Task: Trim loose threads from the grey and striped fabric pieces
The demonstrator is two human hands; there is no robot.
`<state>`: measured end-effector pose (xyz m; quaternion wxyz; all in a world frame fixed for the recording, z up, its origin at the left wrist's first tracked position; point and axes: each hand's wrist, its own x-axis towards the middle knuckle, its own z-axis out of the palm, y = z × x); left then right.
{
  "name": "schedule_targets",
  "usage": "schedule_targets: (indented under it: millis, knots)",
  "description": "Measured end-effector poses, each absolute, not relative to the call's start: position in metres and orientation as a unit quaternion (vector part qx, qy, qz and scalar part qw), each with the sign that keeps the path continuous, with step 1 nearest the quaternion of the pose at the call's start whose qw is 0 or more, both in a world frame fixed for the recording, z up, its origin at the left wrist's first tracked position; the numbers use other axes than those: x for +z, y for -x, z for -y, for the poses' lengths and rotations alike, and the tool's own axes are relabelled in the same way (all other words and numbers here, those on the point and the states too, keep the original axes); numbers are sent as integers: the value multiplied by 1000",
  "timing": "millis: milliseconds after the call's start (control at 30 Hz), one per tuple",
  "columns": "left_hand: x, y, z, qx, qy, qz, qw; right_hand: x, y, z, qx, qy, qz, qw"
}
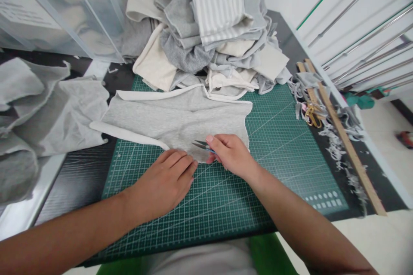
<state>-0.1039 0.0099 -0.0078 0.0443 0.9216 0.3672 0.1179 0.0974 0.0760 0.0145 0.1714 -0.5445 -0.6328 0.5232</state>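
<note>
A grey knit fabric piece [174, 116] with white trimmed edges lies flat on the green cutting mat [274, 146]. My left hand [164, 182] rests flat with its fingers together, pressing the near edge of the fabric. My right hand [230, 152] holds small scissors [201, 145] whose blades point left over the fabric's near edge, just beside my left fingertips.
A heap of grey, cream and striped fabric pieces [209, 25] sits behind the mat. Loose grey cloth [48, 107] lies at the left below a clear plastic bin [58, 8]. Wooden rulers [342, 137], gold scissors [311, 116] and thread scraps lie along the right edge.
</note>
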Motion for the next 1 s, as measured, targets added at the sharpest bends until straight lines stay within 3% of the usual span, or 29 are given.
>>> schedule_targets:
  millis: [533,667,1000]
  knots:
    - [0,86,8,28,-905,-424,10,16,-101,-72,407,510,744,144]
    - [1,84,11,19,-897,-442,18,24,-108,-76,320,520,781,130]
    - [1,85,11,26,-898,-438,26,25,-119,-86,237,524,818,6]
